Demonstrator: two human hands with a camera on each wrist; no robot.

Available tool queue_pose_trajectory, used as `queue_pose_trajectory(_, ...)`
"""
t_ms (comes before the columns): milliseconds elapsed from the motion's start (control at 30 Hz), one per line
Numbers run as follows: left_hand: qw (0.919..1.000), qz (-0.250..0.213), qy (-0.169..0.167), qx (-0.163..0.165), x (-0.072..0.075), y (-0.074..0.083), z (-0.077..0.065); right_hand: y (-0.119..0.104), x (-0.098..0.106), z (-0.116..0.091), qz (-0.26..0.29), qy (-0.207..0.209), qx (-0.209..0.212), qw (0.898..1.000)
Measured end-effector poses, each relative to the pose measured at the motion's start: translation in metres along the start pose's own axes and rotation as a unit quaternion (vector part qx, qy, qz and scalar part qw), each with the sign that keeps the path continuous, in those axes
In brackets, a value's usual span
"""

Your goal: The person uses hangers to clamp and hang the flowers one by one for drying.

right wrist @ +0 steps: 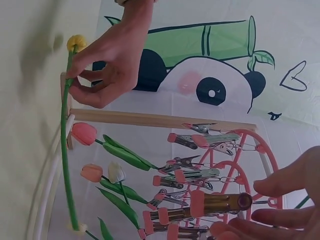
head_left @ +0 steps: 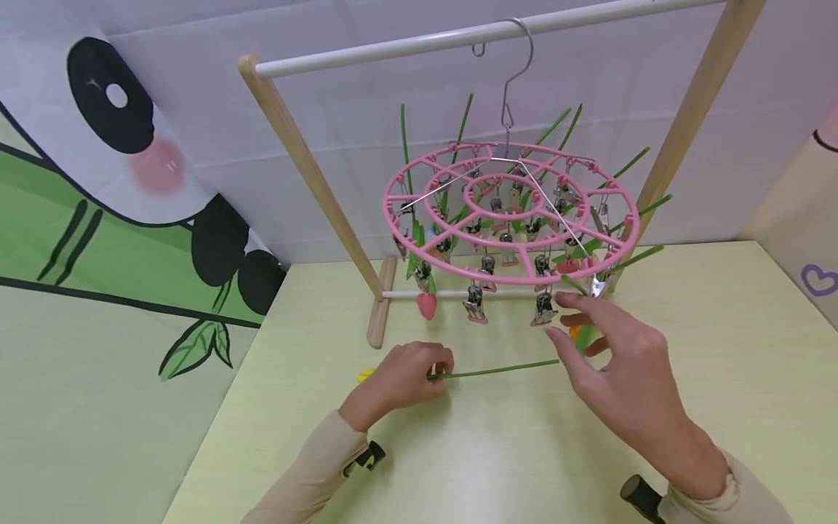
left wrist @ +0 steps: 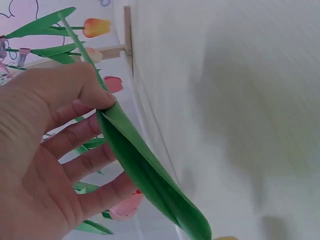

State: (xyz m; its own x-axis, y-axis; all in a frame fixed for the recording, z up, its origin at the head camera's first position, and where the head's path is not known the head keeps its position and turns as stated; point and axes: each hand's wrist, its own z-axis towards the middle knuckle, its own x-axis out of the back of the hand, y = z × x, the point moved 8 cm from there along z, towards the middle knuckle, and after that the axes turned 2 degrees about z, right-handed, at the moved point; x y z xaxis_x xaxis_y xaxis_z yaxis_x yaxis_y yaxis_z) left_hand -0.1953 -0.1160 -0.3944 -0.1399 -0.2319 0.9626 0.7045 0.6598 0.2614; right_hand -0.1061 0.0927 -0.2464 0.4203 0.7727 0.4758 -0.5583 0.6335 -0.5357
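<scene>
My left hand (head_left: pixel 407 370) pinches the green stem of a yellow artificial tulip (right wrist: pixel 76 43) between thumb and fingers, close to its leaf (left wrist: pixel 150 170). The bare stem (head_left: pixel 500 370) points right, toward my other hand; in the head view the left hand mostly hides the flower head. My right hand (head_left: pixel 631 371) is raised under the near right rim of a pink round clip hanger (head_left: pixel 458 271). Its thumb and fingers stand apart near a metal clip (right wrist: pixel 225 202) with pink tips, and I see nothing held between them.
The hanger hangs by a metal hook (head_left: pixel 529 54) from the white bar (head_left: pixel 406 47) of a wooden stand (head_left: pixel 308 167). Several artificial tulips, one a pink tulip (head_left: pixel 427 306), dangle head-down from clips. Behind is a cloth printed with a panda; below, a pale table (head_left: pixel 497 466).
</scene>
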Motion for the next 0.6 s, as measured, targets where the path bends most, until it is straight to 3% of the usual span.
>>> queue_pose_trajectory(233,0.9984,-0.009,0.036,-0.044,0.018,0.023,-0.007,0.002,0.008,0.0,0.017,0.002,-0.011,1.0)
queue_pose_trajectory(600,0.9973,-0.036,0.05,-0.04,0.034,0.032,-0.019,0.01,0.011,-0.002,0.059,-0.035,-0.034,0.997)
